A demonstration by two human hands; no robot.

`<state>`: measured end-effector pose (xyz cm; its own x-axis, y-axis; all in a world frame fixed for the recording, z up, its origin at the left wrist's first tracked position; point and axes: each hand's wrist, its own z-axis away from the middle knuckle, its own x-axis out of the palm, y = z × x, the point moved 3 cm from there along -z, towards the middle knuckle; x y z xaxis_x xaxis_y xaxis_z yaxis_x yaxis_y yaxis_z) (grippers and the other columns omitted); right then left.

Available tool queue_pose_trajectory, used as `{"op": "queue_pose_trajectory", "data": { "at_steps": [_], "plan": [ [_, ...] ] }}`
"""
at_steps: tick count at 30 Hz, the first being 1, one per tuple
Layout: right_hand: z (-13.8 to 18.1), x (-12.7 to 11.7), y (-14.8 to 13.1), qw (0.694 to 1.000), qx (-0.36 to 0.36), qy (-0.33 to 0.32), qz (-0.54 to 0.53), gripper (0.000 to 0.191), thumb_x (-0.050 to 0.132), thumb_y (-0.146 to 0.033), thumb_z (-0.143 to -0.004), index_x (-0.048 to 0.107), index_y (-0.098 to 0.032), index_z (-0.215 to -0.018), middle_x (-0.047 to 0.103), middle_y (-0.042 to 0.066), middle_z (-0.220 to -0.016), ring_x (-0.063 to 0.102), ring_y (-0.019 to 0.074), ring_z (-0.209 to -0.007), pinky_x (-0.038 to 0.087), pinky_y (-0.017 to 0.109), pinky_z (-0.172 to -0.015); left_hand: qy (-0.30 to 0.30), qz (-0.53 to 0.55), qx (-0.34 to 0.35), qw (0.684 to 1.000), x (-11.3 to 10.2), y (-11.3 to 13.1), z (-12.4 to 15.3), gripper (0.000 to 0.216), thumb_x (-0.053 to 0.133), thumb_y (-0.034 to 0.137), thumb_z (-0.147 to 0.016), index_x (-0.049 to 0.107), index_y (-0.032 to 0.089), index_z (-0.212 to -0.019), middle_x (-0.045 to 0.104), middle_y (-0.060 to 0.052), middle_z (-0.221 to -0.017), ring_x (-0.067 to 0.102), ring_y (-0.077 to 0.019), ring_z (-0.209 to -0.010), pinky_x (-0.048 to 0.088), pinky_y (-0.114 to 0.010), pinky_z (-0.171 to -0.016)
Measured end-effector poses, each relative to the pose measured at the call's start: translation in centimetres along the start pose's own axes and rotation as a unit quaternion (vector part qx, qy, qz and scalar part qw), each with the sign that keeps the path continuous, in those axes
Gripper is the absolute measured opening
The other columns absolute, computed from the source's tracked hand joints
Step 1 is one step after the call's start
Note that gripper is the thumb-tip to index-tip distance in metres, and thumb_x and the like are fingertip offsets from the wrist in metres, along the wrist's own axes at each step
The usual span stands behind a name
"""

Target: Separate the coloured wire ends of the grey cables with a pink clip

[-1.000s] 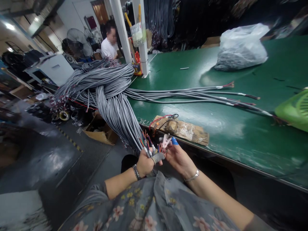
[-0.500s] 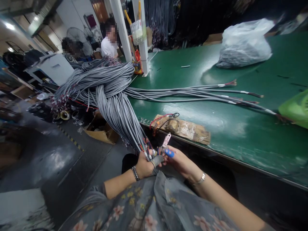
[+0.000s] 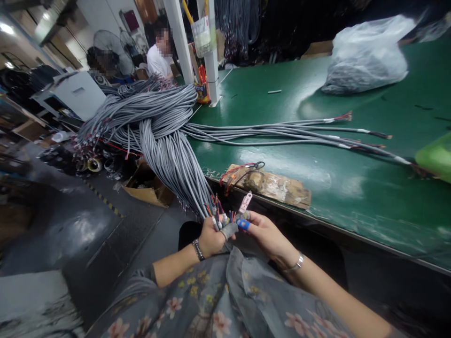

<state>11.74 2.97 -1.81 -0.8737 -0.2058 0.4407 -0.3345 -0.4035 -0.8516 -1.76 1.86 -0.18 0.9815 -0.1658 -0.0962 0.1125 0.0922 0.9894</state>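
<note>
My left hand is closed around the ends of several grey cables. Short coloured wires, orange, green and blue among them, stick out above its fingers. Grey wrapping covers its thumb. Close beside it, my right hand is pinched, with blue tape round its thumb. A flat pink piece with a hole at its end rises from the right fingers; its lower part is hidden and its kind is unclear. The fingertips of both hands meet at the wire ends. The large bundle of grey cables hangs over the table edge towards my hands.
A wooden board with red and black leads lies at the front edge of the green table. Several grey cables stretch across it. Further back are a plastic bag and a white post. A person sits beyond.
The coloured wires stand more spread above my left hand. My right hand has turned slightly, its taped thumb shifting left towards the wires. The view has tilted a little.
</note>
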Motion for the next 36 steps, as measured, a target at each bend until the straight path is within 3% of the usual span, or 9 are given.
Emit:
{"op": "queue_pose_trajectory", "data": {
  "at_steps": [10, 16, 23, 27, 31, 36],
  "plan": [
    [-0.3, 0.3, 1.2, 0.997, 0.015, 0.046, -0.053, 0.016, 0.077, -0.026, -0.059, 0.063, -0.018, -0.061, 0.056, -0.003, -0.053, 0.045, 0.0093, -0.049, 0.031, 0.024, -0.05, 0.006, 0.008, -0.01, 1.0, 0.1, 0.2, 0.0, 0.047, 0.069, 0.057, -0.067, 0.057, 0.016, -0.048, 0.056, -0.001, -0.046, 0.049, -0.0101, -0.044, 0.042, -0.023, -0.048],
    [-0.3, 1.4, 2.0, 0.988, 0.059, 0.052, -0.133, 0.018, 0.075, -0.028, -0.062, 0.06, -0.019, -0.065, 0.054, -0.004, -0.05, 0.05, 0.0104, -0.045, 0.036, 0.024, -0.049, -0.017, 0.027, -0.018, 0.999, 0.3, 0.1, -0.2, 0.04, 0.072, 0.053, -0.065, 0.06, 0.016, -0.054, 0.058, 0.0, -0.049, 0.05, -0.0095, -0.044, 0.043, -0.023, -0.048],
    [-0.2, 0.9, 2.1, 0.994, 0.04, 0.057, -0.086, 0.026, 0.081, -0.034, -0.057, 0.063, -0.018, -0.066, 0.06, -0.002, -0.058, 0.047, 0.01, -0.048, 0.036, 0.024, -0.049, -0.071, -0.026, -0.037, 0.996, -0.1, -1.0, -0.3, 0.037, 0.074, 0.048, -0.064, 0.061, 0.015, -0.055, 0.057, 0.001, -0.047, 0.05, -0.0089, -0.043, 0.04, -0.021, -0.046],
    [-0.4, 0.6, 1.9, 0.994, 0.001, 0.091, -0.056, 0.025, 0.082, -0.032, -0.056, 0.062, -0.018, -0.062, 0.056, -0.004, -0.055, 0.042, 0.0091, -0.049, 0.033, 0.024, -0.049, -0.054, -0.007, -0.024, 0.998, -0.2, -1.2, -0.3, 0.039, 0.072, 0.049, -0.067, 0.059, 0.015, -0.053, 0.056, 0.001, -0.045, 0.048, -0.0085, -0.042, 0.04, -0.021, -0.046],
    [-0.8, 0.3, 2.1, 0.989, 0.024, 0.103, -0.103, 0.024, 0.079, -0.031, -0.06, 0.059, -0.019, -0.059, 0.048, -0.006, -0.048, 0.038, 0.0089, -0.047, 0.031, 0.024, -0.047, -0.037, 0.017, -0.002, 0.999, -0.3, -0.5, -0.2, 0.044, 0.07, 0.053, -0.069, 0.059, 0.016, -0.049, 0.059, -0.002, -0.048, 0.05, -0.0101, -0.045, 0.043, -0.023, -0.051],
    [-1.7, -0.9, 1.9, 0.973, 0.059, 0.103, -0.196, 0.027, 0.079, -0.042, -0.061, 0.063, -0.02, -0.067, 0.058, -0.002, -0.06, 0.048, 0.0109, -0.054, 0.041, 0.024, -0.051, 0.014, 0.023, -0.012, 1.0, -0.7, 0.0, 0.3, 0.046, 0.066, 0.054, -0.072, 0.061, 0.016, -0.049, 0.057, -0.002, -0.046, 0.048, -0.0099, -0.044, 0.04, -0.024, -0.049]
  ]
}}
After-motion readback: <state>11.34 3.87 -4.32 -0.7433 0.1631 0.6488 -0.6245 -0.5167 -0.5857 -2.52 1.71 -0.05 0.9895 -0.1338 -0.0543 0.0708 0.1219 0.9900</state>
